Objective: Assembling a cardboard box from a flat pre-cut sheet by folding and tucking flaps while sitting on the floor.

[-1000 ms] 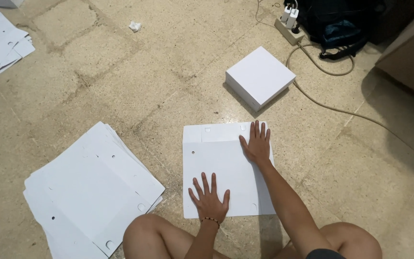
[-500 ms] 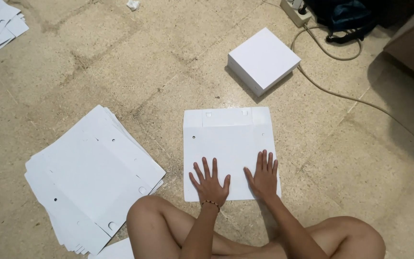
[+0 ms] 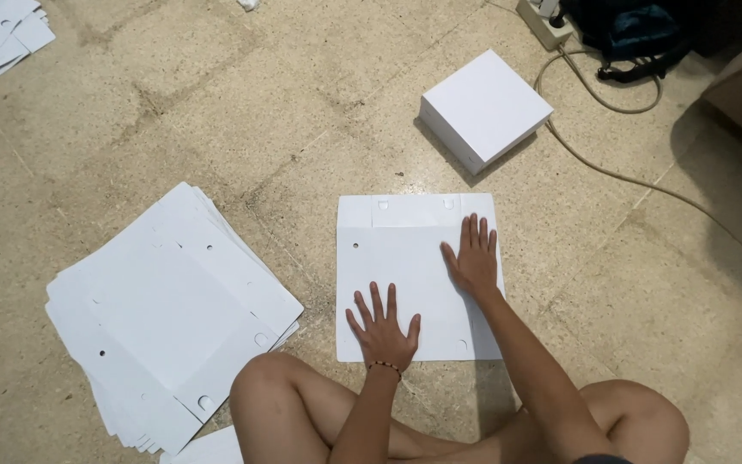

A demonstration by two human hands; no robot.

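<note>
White card, a flat box blank (image 3: pixel 405 275), lies unfolded on the floor (image 3: pixel 216 112) under both palms. Left hand (image 3: pixel 382 331) and right hand (image 3: pixel 474 262) press with fingers spread wide, gripping nothing. One finished box (image 3: pixel 484 107) stands beyond; a stack of blanks (image 3: pixel 165 309) waits.

- Even, soft daylight; the floor (image 3: pixel 173 103) is bright and sharp throughout.
- A dark shadow falls across the right edge and upper right corner.
- The white box (image 3: pixel 484 107) casts a short shadow.
- No glare or blur.
</note>
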